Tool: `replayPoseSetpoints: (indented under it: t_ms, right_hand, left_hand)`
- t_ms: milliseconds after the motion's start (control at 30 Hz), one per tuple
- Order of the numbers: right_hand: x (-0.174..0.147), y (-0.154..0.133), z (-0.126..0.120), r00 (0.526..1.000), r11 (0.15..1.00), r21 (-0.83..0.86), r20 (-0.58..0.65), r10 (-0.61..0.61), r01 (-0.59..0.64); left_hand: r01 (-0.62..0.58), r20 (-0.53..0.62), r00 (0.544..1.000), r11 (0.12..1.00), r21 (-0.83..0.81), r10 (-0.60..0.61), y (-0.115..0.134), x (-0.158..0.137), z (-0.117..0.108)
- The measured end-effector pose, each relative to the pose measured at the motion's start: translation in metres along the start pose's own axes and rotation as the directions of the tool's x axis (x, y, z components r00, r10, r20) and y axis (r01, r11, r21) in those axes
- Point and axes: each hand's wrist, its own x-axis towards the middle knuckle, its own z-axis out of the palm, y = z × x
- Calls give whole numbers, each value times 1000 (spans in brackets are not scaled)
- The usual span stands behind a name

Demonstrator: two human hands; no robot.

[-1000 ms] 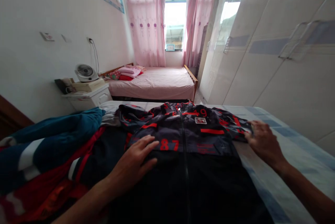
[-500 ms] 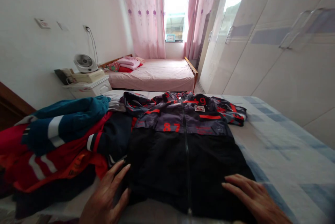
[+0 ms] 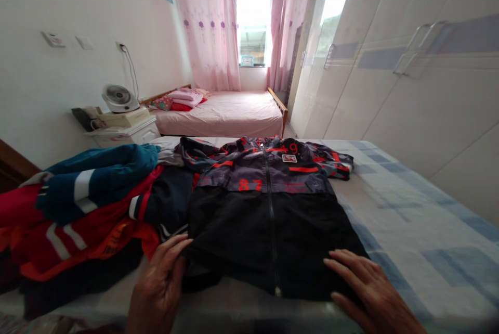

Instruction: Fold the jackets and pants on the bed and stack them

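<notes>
A zipped jacket [image 3: 234,225], black below with a grey and red patterned top, lies spread front side up, its collar away from me. My left hand [image 3: 161,277] is at its lower left side, fingers and thumb closed on the edge of the cloth. Beneath that raised front corner, a darker back layer of the hem shows. My right hand [image 3: 368,284] rests on the lower right part of the jacket, fingers stretched out and slightly apart. Between the hands, the closed zipper [image 3: 271,209] runs down to the hem.
A heap of clothes lies left of the jacket, with a teal garment [image 3: 113,167] over red and orange ones. Under everything is a blue and white checked sheet [image 3: 397,214]. Beyond stand a pink bed [image 3: 226,113] and a small fan [image 3: 120,97]; white wardrobes [image 3: 409,105] line the right.
My left hand has closed on the jacket's left edge, and the front hem there is drawn up. The right hand has shifted slightly on the cloth. The view has turned a little right.
</notes>
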Motion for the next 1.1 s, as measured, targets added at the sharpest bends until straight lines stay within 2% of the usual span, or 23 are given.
replayPoseSetpoints:
  t_ms: [100, 200, 300, 367, 467, 567, 700, 800, 900, 1000, 1100]
  right_hand:
    - [-1, -2, -1, 1000, 999, 40, -9, 21, -21]
    - [1, -10, -5, 999, 997, 65, 32, 44, -46]
    - [13, -32, -6, 995, 994, 90, 77, 56, -63]
    - [28, -54, -3, 996, 992, 110, 73, 56, -64]
    - [56, -86, 6, 996, 992, 105, 65, 64, -71]
    - [78, -97, 11, 992, 990, 64, 23, 122, -123]
    - [76, -64, 5, 964, 963, -50, -29, 265, -267]
    - [47, -27, 0, 938, 923, -168, -23, 347, -346]
    - [9, -4, 2, 924, 907, -192, 0, 383, -376]
    - [-13, 2, 4, 926, 916, -154, 18, 378, -371]
    - [-1, 6, -14, 937, 932, -105, 11, 350, -347]
  left_hand:
    - [-2, 54, 999, 998, 67, -1, -2, 0, 3]
    - [-33, 118, 993, 988, 150, 15, -4, -1, 6]
    - [-47, 32, 999, 992, 117, 43, 4, 10, 3]
    - [3, -21, 1000, 999, 47, -2, 17, 24, -2]
    - [96, -18, 995, 995, -38, -96, 37, 46, -9]
    - [121, -29, 992, 992, -46, -123, 48, 62, -16]
    - [118, -36, 992, 993, -19, -119, 46, 66, -25]
    - [81, 107, 990, 992, 101, -92, 34, 48, -24]
    - [21, 224, 973, 984, 175, -60, 15, 23, -14]
    - [53, 214, 971, 972, 229, -104, -1, 11, -7]
    - [28, 103, 993, 981, 193, -49, 2, 26, -20]
